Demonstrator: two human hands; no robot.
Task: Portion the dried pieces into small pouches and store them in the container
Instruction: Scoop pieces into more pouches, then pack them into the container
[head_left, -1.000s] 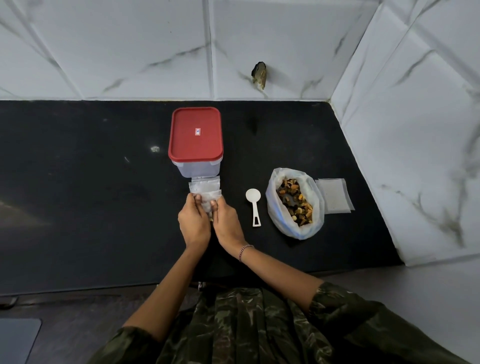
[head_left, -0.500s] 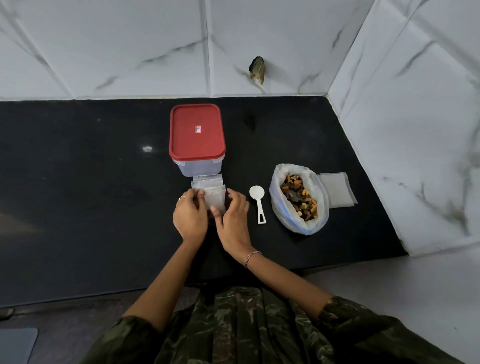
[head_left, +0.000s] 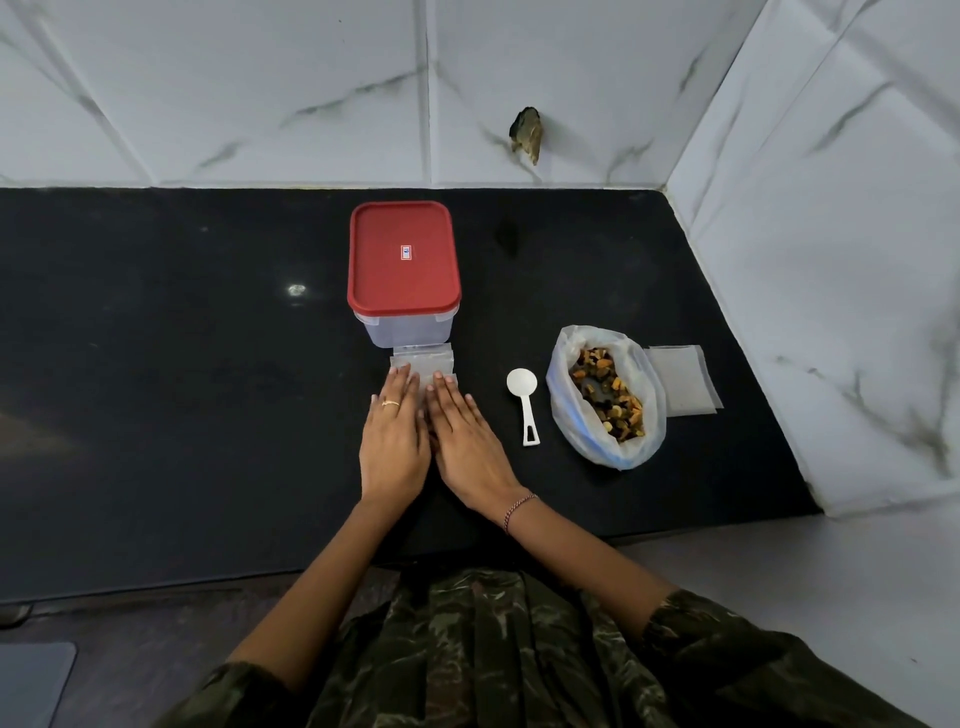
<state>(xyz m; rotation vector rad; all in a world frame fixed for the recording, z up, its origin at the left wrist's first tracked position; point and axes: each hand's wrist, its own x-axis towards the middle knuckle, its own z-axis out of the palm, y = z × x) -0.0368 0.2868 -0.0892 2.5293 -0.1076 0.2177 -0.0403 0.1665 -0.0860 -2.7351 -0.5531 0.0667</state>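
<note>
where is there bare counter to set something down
The widest bare stretch of counter lies left of the container and left hand. Another sits behind the spoon and bag, right of the container, up to the wall. Crowded: right hand, spoon, bag and spare pouches sit close together.

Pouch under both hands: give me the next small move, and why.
Probably the right hand takes the white spoon: the pouch lies flat, seemingly empty, under it and the left hand, and the bag of dried pieces stands open.
</note>
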